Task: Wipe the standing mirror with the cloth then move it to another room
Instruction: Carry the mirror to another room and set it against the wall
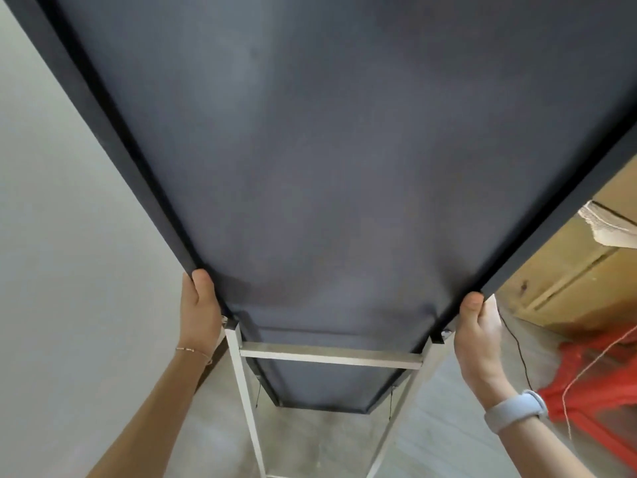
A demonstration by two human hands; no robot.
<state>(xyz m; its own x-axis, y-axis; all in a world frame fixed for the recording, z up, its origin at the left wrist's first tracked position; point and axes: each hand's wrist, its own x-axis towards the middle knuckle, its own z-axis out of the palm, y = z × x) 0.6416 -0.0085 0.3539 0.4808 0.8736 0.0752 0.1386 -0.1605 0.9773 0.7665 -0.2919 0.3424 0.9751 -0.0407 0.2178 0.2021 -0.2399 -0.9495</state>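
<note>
Both hands (339, 326) apparently gripping mirror (331, 150) edges.

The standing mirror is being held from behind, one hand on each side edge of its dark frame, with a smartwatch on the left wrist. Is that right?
Not quite. In the head view the left hand and right hand do grip the standing mirror by its side edges, but the smartwatch is on the right wrist. The left wrist wears only a thin bracelet.

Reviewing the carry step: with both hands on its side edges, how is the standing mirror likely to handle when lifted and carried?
The standing mirror probably stays stiff, since its dark frame runs straight. The left hand and right hand grip opposite edges, suggesting it is awkward. The hinged metal stand may swing.
</note>
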